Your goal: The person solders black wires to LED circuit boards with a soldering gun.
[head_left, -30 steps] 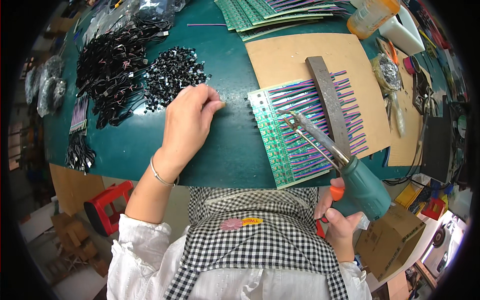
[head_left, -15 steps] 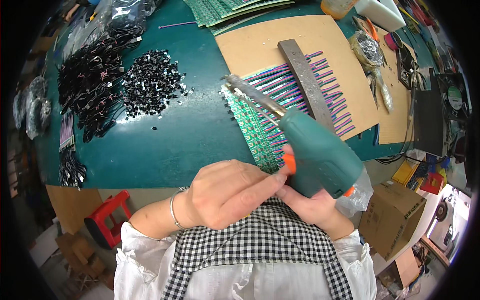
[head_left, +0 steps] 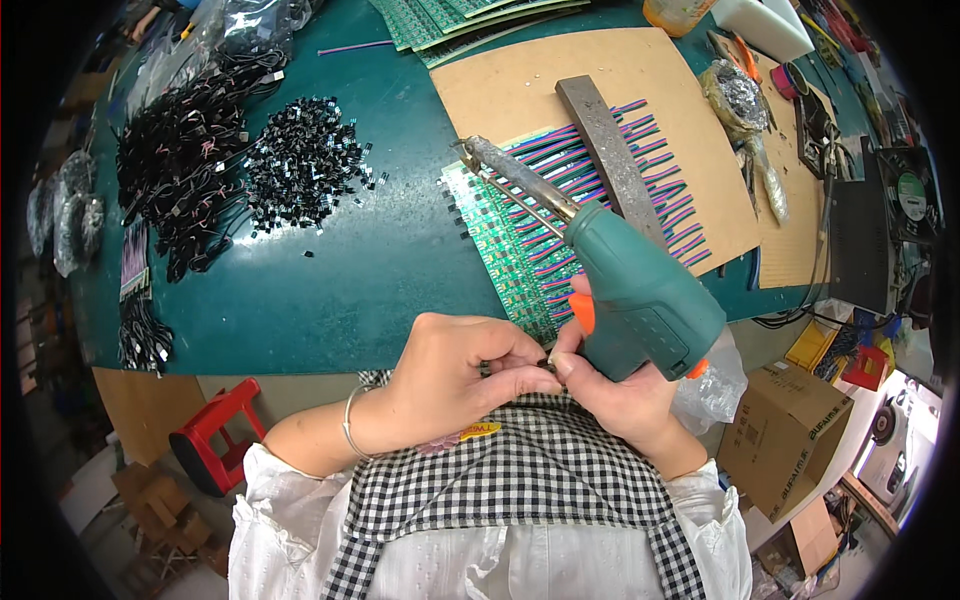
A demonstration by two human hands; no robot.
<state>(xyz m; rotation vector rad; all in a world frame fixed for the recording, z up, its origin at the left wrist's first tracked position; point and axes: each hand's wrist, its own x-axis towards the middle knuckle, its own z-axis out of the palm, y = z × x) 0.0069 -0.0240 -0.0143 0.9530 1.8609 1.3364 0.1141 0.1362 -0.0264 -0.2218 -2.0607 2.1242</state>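
My right hand is wrapped round a green soldering gun with an orange trigger, its thumb and a finger meeting the fingertips of my left hand. The gun's metal tip points up and left over a panel of green circuit boards. My left hand is closed in a pinch at the table's near edge, above the checked apron. Something small and dark shows between its fingertips, too covered to name. Striped ribbon wires run right from the boards, and a dark metal bar lies across them.
Small black connectors are heaped at left, beside a tangle of black cables. A brown board lies under the wires. More green boards are stacked at the back. A red stool and cardboard box stand below table height.
My left hand has turned, so its thumb and bent fingers now show a small dark thing between them. The soldering gun's tip has shifted slightly up and right.
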